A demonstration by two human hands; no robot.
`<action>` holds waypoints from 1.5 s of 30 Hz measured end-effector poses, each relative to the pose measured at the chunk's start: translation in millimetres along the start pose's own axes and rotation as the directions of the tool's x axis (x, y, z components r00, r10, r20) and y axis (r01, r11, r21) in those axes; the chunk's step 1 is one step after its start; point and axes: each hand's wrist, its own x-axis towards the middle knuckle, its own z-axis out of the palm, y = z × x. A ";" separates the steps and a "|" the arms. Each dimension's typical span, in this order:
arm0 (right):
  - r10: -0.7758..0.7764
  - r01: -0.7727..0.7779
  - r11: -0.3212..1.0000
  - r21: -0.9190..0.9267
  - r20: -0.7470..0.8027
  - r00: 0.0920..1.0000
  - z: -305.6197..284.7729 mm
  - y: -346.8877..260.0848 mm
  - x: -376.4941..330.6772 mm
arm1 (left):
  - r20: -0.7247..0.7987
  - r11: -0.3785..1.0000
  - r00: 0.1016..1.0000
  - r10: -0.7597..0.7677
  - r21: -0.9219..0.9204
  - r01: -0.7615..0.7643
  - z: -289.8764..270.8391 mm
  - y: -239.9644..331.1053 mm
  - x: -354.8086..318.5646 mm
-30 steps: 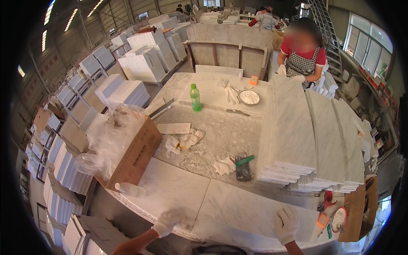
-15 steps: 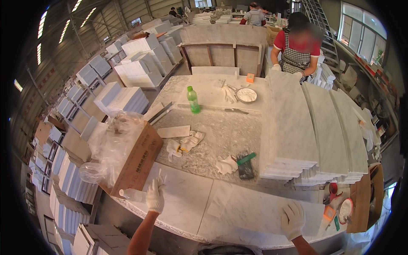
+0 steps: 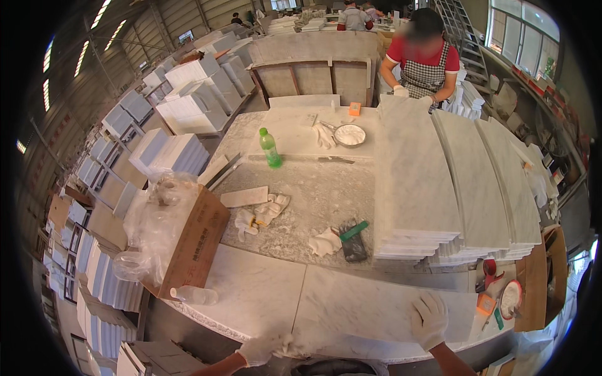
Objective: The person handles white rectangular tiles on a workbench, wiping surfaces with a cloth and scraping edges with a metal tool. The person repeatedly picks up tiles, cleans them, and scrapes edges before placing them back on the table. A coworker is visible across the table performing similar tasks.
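Observation:
Both my hands wear white work gloves. My right hand (image 3: 430,322) rests on the right part of a pale grey-veined marble slab (image 3: 370,305), fingers stretched out over its surface. At the near edge of the bench, my left hand (image 3: 266,348) is smeared by motion, with a whitish dusty haze beside it. Its fingers do not show clearly, and I cannot make out whether they hold anything. A clear plastic bottle (image 3: 194,295) lies on its side beside a cardboard box (image 3: 197,241), on another white slab (image 3: 254,288) left of the seam.
Stacked curved marble slabs (image 3: 417,182) stand at the right. A green bottle (image 3: 270,150), a dark block with a green strip (image 3: 354,244) and crumpled gloves (image 3: 266,213) lie on the dusty bench. A co-worker (image 3: 421,62) in a checked apron stands behind the stack.
My left hand has moved from beside the clear bottle toward me and rightward to the bench's near edge. My right hand stays on the slab. The co-worker's head has turned.

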 end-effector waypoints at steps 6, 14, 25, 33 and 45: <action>0.007 -0.007 1.000 0.009 -0.017 1.000 -3.0 -1.3 5.9 | 0.069 0.982 0.980 -0.188 0.012 0.188 -50.0 8.9 5.3; 0.030 -0.029 0.999 0.039 -0.010 1.000 -3.1 -2.4 7.1 | -0.701 0.730 0.711 -0.059 0.455 0.509 -181.4 11.1 38.6; 0.025 -0.023 0.999 0.029 -0.068 0.997 -2.3 -3.0 5.7 | -0.766 0.999 0.643 0.017 -0.014 -0.043 -73.4 74.4 79.2; 0.043 -0.041 0.998 0.040 -0.064 0.997 -0.3 -0.7 3.3 | -0.727 0.940 0.683 0.075 -0.178 -0.292 -39.8 137.8 99.5; 0.521 -0.451 0.710 0.541 0.028 0.853 17.6 -29.1 -23.4 | -0.729 0.943 0.637 0.250 0.034 -0.331 -50.8 205.7 101.4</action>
